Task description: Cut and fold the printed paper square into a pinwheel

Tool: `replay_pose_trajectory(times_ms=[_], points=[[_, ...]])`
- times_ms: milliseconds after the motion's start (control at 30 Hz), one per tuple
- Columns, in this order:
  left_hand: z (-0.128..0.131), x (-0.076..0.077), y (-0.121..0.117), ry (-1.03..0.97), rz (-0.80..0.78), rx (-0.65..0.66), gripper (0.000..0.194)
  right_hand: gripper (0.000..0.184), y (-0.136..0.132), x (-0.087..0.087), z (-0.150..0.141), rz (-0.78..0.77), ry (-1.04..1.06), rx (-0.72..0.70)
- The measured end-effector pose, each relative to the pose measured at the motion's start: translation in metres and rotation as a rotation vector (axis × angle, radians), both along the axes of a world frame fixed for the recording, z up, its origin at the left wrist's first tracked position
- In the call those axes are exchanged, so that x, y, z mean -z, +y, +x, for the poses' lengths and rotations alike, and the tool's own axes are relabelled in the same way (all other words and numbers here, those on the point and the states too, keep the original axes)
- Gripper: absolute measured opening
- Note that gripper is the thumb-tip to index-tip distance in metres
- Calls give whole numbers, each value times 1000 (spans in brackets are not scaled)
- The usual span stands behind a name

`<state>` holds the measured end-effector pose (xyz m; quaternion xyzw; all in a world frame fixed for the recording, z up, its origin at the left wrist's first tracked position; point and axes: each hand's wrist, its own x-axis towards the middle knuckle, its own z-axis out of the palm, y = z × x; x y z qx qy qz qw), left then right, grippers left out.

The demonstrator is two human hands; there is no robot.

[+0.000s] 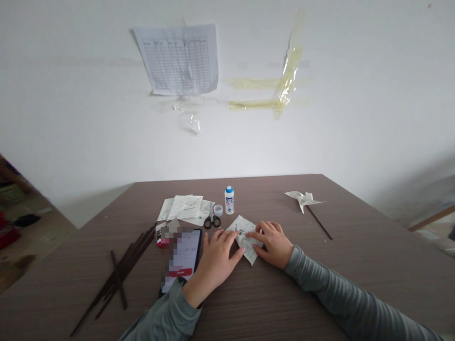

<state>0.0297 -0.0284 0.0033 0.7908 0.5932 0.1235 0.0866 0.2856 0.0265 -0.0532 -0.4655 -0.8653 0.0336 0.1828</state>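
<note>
A small printed paper square lies on the brown table, partly folded. My left hand rests flat on its left side with fingers stretched out. My right hand presses on the paper's right side, fingers curled down onto a fold. Both sleeves are grey-green.
A phone lies left of my left hand. Several dark thin sticks lie further left. Scissors, a tape roll, a white glue bottle and paper sheets sit behind. A finished paper pinwheel on a stick lies at the right.
</note>
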Motion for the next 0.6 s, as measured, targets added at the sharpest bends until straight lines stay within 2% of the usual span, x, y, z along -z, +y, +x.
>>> replay_pose_trajectory(times_ms=[200,367,600], points=[[2,-1,-2,6,6,-10,58,50,-3,-16,0,-24,-53,9],[1,2,1,-8,35,-15,56,49,-4,-11,-3,-11,-34,48],[2,-5,1,-12,-32,5,60,53,-4,-5,-6,6,-41,58]])
